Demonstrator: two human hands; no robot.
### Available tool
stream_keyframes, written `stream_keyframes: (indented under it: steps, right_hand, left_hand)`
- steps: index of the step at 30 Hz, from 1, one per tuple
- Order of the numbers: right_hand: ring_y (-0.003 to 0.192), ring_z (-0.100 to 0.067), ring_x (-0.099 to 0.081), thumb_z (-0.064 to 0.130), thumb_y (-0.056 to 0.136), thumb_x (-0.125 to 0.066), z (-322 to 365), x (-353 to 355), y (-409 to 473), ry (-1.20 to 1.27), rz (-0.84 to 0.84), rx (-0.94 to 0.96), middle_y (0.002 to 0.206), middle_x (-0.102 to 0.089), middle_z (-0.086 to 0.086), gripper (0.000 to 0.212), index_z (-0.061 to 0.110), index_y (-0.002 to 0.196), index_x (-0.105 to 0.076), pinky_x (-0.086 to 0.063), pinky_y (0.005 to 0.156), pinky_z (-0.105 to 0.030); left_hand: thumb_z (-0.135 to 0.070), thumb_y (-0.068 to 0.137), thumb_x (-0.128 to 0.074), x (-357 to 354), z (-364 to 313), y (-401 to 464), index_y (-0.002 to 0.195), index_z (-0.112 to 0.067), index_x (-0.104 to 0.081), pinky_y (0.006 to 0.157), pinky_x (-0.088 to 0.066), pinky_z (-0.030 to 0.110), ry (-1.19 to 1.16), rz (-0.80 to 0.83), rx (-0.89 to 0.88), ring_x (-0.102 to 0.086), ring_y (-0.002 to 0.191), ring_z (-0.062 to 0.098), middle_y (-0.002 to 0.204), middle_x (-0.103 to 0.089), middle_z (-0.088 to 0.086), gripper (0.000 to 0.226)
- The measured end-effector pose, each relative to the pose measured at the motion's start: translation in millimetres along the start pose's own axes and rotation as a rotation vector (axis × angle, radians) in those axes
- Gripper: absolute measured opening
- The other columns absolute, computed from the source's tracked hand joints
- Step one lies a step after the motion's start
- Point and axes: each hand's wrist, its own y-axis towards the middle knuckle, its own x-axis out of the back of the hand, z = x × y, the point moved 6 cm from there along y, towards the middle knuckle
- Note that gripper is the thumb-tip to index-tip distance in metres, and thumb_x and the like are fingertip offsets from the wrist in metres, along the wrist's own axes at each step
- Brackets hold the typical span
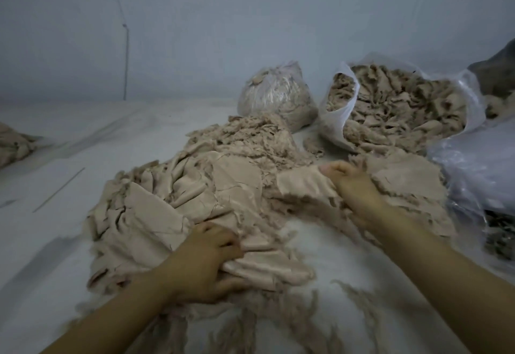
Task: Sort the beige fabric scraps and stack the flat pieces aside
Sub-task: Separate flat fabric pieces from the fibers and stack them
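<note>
**Two hands working into a heap of beige scraps**

Nearest to me, loose beige threads and fluff (281, 323) are lying scattered over the white table covering (55, 256), between the person's two forearms. The left hand (206, 264) is resting at the near edge of the big pile of beige fabric scraps (178, 203), its fingers curling round a small bundle of folded flat pieces (267, 264) and gripping them against the covering. Further in and to the right, the right hand (354, 186) is reaching into the pile, its fingers bending over a rumpled beige piece (303, 183); the picture is blurring there, so it is probably pinching that piece, though I cannot make out the thumb. Just right of that hand, a flatter layer of frayed scraps (404, 178) is lying spread out.

The pile itself is stretching away from the hands, smooth folded pieces nearer and shredded, fuzzy scraps heaping up at its far end (250, 136). Beyond it, a tied clear plastic bag (276, 94) of scraps is standing, and beside that an open plastic bag (404, 108) is spilling more beige scraps. At the right edge, crumpled clear plastic (473, 169) is lying. Far off at the left edge, another small beige heap (14, 144) is sitting well apart, before a pale wall (223, 19).
</note>
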Motion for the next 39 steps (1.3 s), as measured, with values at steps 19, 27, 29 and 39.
stream_keyframes:
  steps: [19,27,29,39]
  right_hand:
    - [0.045,-0.011,-0.047,0.043,0.071,-0.063,-71.0,36.6,-68.9,0.227,0.104,0.071,0.067,-0.062,0.0,0.046,0.007,0.099,-0.062,-0.038,0.043,-0.02]
    - [0.068,-0.022,-0.052,0.021,0.092,-0.061,-88.0,32.6,-63.1,0.144,-0.018,-0.015,0.072,-0.056,-0.011,0.018,0.014,0.076,-0.058,-0.044,0.066,-0.034]
    - [0.067,-0.02,-0.047,0.025,0.095,-0.056,-87.8,41.3,-60.4,0.117,-0.113,0.021,0.072,-0.051,-0.008,0.022,0.011,0.078,-0.054,-0.042,0.065,-0.035]
    - [0.068,-0.019,-0.05,0.023,0.095,-0.057,-79.2,47.1,-62.4,0.254,-0.232,0.081,0.073,-0.055,-0.011,0.028,-0.005,0.088,-0.056,-0.042,0.062,-0.03]
  left_hand:
    - [-0.021,0.076,-0.069,-78.4,-54.8,114.3,0.086,-0.004,-0.068,0.058,-0.053,0.03,-1.807,-0.343,0.72,-0.064,0.066,0.024,0.077,-0.068,0.015,0.02]
    - [-0.041,0.083,-0.065,-91.8,-64.8,119.1,0.085,-0.011,-0.07,0.073,-0.051,0.035,-1.54,-0.26,0.701,-0.064,0.079,0.025,0.084,-0.069,0.011,0.03]
    - [-0.036,0.089,-0.058,-95.7,-66.3,116.9,0.081,-0.014,-0.072,0.072,-0.053,0.032,-1.585,-0.186,0.688,-0.066,0.08,0.022,0.086,-0.07,0.01,0.027]
    - [-0.021,0.085,-0.063,-86.9,-61.4,108.4,0.068,-0.015,-0.071,0.05,-0.044,0.019,-1.432,-0.317,0.693,-0.057,0.055,0.01,0.062,-0.065,0.0,0.02]
